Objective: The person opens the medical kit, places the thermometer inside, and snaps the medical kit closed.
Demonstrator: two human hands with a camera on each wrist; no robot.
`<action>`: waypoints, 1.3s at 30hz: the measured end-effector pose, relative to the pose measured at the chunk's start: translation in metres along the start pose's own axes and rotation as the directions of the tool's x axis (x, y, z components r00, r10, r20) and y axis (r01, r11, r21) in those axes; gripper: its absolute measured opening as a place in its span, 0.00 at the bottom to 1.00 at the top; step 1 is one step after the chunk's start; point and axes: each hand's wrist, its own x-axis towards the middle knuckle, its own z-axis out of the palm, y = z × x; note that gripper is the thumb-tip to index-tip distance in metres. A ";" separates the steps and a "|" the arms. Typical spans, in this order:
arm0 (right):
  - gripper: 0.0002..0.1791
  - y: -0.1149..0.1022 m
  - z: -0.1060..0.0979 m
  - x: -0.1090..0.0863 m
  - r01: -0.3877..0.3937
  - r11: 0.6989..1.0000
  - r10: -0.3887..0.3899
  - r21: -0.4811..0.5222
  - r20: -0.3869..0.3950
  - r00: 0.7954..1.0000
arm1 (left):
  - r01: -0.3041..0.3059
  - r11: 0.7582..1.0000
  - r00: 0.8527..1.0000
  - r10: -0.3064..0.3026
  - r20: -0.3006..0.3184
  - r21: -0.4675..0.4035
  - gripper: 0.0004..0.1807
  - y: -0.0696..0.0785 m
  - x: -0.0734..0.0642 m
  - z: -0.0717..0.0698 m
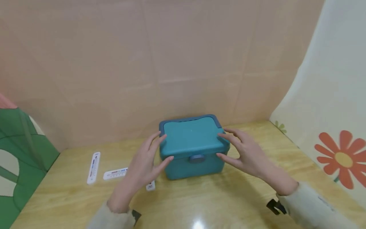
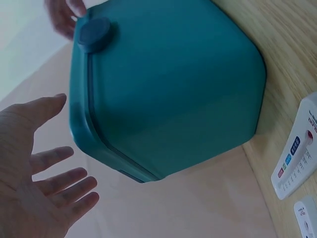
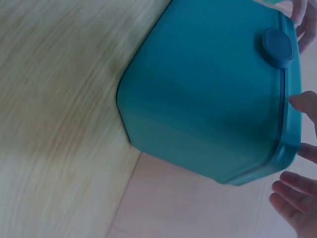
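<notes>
A teal lidded box with a blue round-ended latch on its front stands on the wooden table, its lid down. My left hand is at the box's left front corner, fingers spread and relaxed. The left wrist view shows a gap between that hand and the lid's edge. At the right front corner is my right hand, its fingers over the lid's side and its thumb by the front edge. Whether the thumb touches the lid I cannot tell.
Left of the box lie white thermometer strips: one upright strip, one sideways strip, and a third strip partly hidden by my left hand. A pinkish cloth hangs behind the table. A flower-printed cloth hangs at the right.
</notes>
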 end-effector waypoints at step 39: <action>0.37 -0.011 0.027 -0.014 -0.333 0.867 0.341 0.370 0.048 0.939 | -0.192 0.966 0.963 0.219 -0.159 0.171 0.22 0.058 0.003 0.045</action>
